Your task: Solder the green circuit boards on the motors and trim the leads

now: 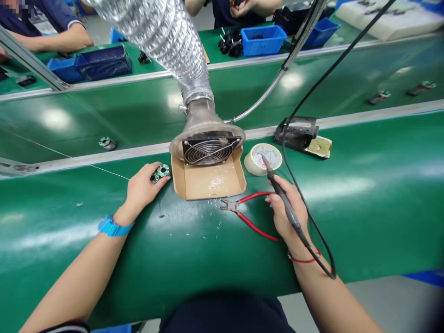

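Observation:
My left hand (pixel 141 186), a blue band on its wrist, is closed around small motors with round green circuit boards (pixel 163 170), left of a cardboard tray (pixel 215 194). A thin pale wire (pixel 104 169) runs from the left toward that hand; whether the fingers grip it I cannot tell. In my right hand (pixel 291 208) is a soldering iron (pixel 285 201), held like a pen. Its tip is over the tape roll (pixel 255 166), whose middle holds small pale bits. Red-handled cutters (pixel 255 228) lie with jaws open beside my right hand.
A fan hood (pixel 211 150) on a silver duct (pixel 180 51) overhangs the tray. An iron stand (pixel 298 132) with a sponge (pixel 318 146) stands back right. The iron's black cable (pixel 289 162) loops past my right forearm. Motors (pixel 107 143) sit beyond the rail; people work behind.

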Demonstrator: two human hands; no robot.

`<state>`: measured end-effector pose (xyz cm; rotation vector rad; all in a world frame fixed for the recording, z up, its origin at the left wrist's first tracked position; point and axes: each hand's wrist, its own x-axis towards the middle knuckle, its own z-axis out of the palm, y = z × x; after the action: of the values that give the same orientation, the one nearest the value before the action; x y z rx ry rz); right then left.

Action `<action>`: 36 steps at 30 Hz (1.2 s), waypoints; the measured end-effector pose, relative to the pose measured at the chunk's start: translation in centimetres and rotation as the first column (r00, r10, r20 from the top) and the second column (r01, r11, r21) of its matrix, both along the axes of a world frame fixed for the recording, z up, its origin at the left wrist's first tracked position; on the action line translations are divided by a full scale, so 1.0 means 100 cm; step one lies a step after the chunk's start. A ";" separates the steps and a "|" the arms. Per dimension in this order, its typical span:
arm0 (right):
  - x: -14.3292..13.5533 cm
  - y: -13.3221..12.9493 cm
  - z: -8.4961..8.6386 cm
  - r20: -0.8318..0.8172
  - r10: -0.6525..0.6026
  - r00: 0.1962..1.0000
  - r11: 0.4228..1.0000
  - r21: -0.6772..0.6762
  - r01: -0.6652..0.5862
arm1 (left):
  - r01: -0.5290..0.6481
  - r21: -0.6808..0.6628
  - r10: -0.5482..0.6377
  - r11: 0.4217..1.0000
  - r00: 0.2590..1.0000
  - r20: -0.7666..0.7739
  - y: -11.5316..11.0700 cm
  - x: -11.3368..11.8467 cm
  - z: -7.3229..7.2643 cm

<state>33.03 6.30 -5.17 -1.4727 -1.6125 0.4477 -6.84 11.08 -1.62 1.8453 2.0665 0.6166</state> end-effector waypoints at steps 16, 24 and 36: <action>-0.033 -0.057 0.051 -0.261 -0.020 0.965 0.988 0.140 0.058 | 0.005 -0.036 0.013 0.999 0.879 0.477 -0.097 0.039 0.015; -0.067 -0.063 0.094 -0.365 0.441 0.820 0.870 -0.051 -0.491 | 0.291 -0.117 -0.140 0.949 0.726 0.673 -0.140 0.092 0.039; -0.081 -0.038 0.100 -0.489 0.623 0.610 0.612 -0.181 -0.770 | 0.420 -0.012 -0.325 0.908 0.721 0.612 -0.147 0.098 0.045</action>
<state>24.93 2.54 4.80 -0.8158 -1.7959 1.4960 2.94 -3.59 2.93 1.6272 1.2435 0.7789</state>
